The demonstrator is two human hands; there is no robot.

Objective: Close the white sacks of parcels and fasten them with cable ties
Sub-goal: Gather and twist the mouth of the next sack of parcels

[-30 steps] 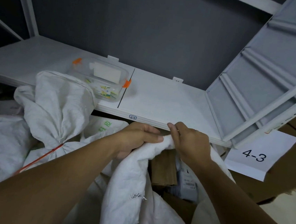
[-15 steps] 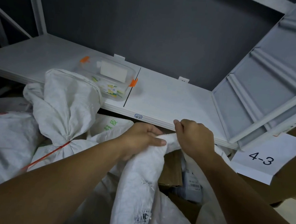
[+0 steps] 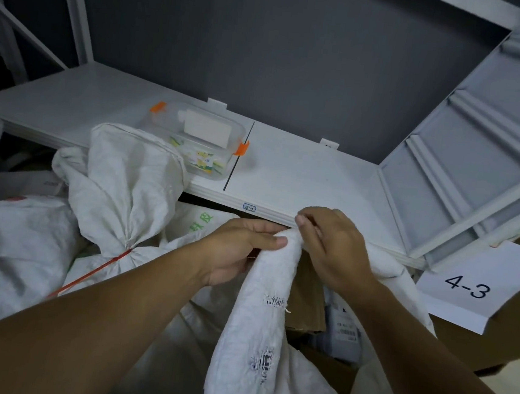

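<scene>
An open white woven sack point(image 3: 257, 339) stands in front of me, its mouth partly gathered. My left hand point(image 3: 241, 249) grips the bunched rim from the left, thumb on top. Right beside it, my right hand point(image 3: 333, 248) pinches the same rim. Cardboard parcels point(image 3: 309, 297) and a labelled packet point(image 3: 343, 325) show inside the mouth. To the left stands another white sack point(image 3: 126, 184), its neck tied with a red cable tie point(image 3: 96, 271) whose long tail points down-left.
A white shelf point(image 3: 301, 181) runs just behind the hands. On it sits a clear plastic box with orange clips point(image 3: 200, 140). More white sacks point(image 3: 9, 252) lie at left. A paper sign "4-3" point(image 3: 469, 287) hangs on a cardboard box at right.
Both hands have kept hold of the sack's rim and shifted slightly right and up, drawing more fabric together. The camera view has swung a little to the left.
</scene>
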